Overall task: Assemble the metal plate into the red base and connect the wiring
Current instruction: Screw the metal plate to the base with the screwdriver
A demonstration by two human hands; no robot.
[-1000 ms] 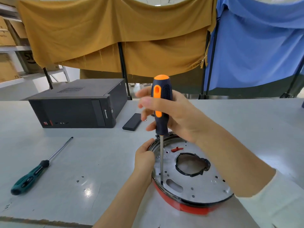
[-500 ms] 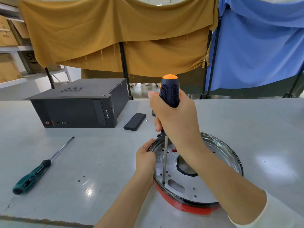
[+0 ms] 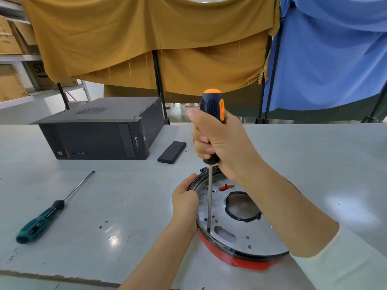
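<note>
Your right hand (image 3: 222,143) gripped the orange-black screwdriver (image 3: 211,126) upright, tip on the metal plate (image 3: 240,233); your left hand (image 3: 185,200) gripped its rim.

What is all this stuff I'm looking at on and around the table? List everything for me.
metal plate: one, silver, seated in the red base
red base: one, red, on the table near the front edge
orange screwdriver: one, dark blue and orange, upright, tip on the plate
green screwdriver: one, green and black, lying at the left
computer case: one, black, far left of the table
flat black device: one, black, beside the case
table: one, light grey
cloths: two, mustard and blue, hanging behind
cardboard boxes: several, brown, shelves at far left
left hand: one, grips the plate's rim
right hand: one, grips the orange screwdriver's handle
</note>
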